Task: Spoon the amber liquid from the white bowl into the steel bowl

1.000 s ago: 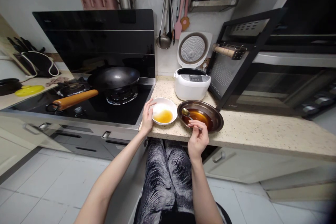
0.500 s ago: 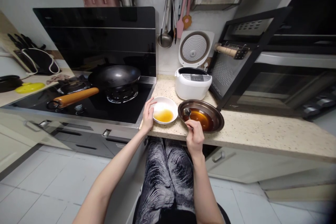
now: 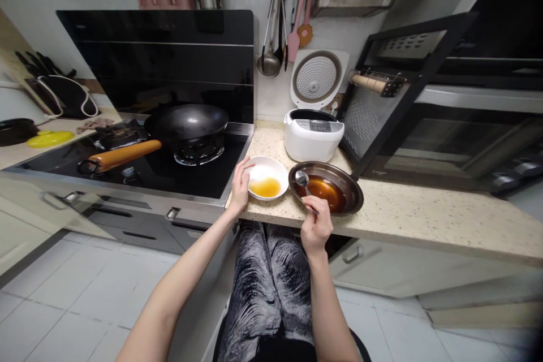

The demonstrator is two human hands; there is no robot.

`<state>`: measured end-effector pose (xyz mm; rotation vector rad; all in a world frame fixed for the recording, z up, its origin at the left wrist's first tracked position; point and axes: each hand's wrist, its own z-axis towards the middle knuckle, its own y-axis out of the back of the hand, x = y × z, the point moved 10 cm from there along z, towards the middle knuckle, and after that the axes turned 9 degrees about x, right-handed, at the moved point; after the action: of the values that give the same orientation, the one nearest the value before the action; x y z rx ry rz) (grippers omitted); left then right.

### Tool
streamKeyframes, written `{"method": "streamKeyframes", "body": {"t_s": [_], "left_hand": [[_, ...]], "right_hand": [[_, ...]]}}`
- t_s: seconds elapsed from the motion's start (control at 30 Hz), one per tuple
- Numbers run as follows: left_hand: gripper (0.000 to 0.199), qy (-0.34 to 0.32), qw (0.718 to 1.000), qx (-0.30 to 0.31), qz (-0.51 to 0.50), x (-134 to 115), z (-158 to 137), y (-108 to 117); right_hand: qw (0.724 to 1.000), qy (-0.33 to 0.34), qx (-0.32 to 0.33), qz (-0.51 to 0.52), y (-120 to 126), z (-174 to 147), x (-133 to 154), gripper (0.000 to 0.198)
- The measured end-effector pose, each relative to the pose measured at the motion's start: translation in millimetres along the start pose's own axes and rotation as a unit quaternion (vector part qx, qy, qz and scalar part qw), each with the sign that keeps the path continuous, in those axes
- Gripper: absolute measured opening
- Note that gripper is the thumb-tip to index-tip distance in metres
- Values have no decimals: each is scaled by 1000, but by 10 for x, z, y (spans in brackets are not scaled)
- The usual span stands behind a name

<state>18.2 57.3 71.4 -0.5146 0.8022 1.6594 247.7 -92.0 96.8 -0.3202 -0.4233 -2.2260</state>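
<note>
A white bowl [image 3: 268, 166] with amber liquid pooled in its lower part stands on the counter. My left hand [image 3: 240, 185] grips it at its left rim, fingertips over the edge. Just to its right sits a dark metal basin [image 3: 353, 191] holding a brown, shiny liquid. In my right hand [image 3: 317, 224] is a metal spoon [image 3: 301, 178], pinched by its handle at the near side of the basin. The spoon's head is over the left part of the basin, above the liquid; whether it carries any liquid, I cannot tell.
A white rice cooker [image 3: 314, 144] with its lid up stands behind the basin. To the left, a wok [image 3: 186, 120] with a wooden handle [image 3: 125, 155] sits on the stove. An oven [image 3: 458, 141] and black rack stand at right. Utensils [image 3: 278, 22] hang on the wall.
My right hand has raised the spoon, whose head now shows bright and higher over the basin. The left hand keeps its hold on the white bowl.
</note>
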Motion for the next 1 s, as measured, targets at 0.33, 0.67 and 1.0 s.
{"method": "streamKeyframes", "body": {"t_s": [0.33, 0.67, 1.0], "left_hand": [[39, -7, 1000, -2, 2, -3, -4, 2], [39, -4, 1000, -1, -1, -3, -5, -1], [42, -3, 1000, -1, 6, -23, -5, 1]], "right_hand": [[994, -42, 43, 88, -462, -92, 83, 19], [989, -98, 59, 89, -609, -187, -72, 18], [981, -147, 56, 116, -676, -267, -215, 18]]}}
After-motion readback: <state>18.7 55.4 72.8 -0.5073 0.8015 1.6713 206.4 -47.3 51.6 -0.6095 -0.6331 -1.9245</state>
